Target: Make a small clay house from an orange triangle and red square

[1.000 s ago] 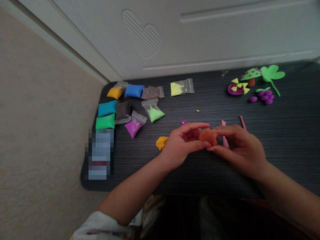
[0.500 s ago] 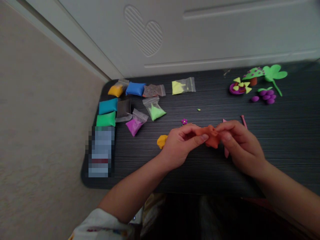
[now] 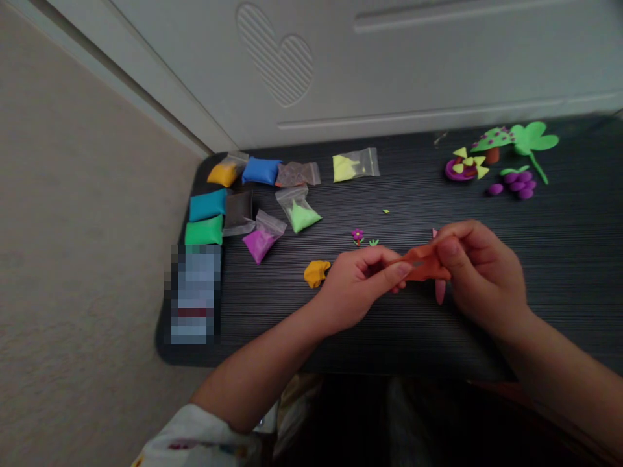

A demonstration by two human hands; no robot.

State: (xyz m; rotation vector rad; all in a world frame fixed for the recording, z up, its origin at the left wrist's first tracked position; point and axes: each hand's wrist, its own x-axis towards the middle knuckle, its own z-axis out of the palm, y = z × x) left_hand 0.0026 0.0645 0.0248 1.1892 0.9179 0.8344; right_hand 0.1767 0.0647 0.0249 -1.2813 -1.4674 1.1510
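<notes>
A thin, stretched piece of orange modelling clay [image 3: 422, 263] spans the gap between my hands, above the dark table. My left hand [image 3: 363, 282] pinches its left end between thumb and fingers. Its right end is gripped by my right hand [image 3: 484, 275]. Beneath the clay lies a pink clay tool [image 3: 440, 290], partly hidden. Left of my left hand rests a lump of yellow clay [image 3: 316, 274]. Just beyond that hand are a small purple clay flower [image 3: 357, 235] and a tiny green clay sprig [image 3: 374, 242].
Bags of coloured clay, among them a blue pack [image 3: 261, 170] and a light yellow bag [image 3: 355, 165], lie at the left and back. A blurred-out rectangle [image 3: 195, 292] covers the left end. Clay grapes [image 3: 520, 185], a purple bowl [image 3: 460, 172] and a green clover shape [image 3: 534, 139] stand back right.
My hands have moved apart slightly, the right one going right. The orange clay has gone from a bunched lump to a stretched strip. More of the flower and the yellow lump shows.
</notes>
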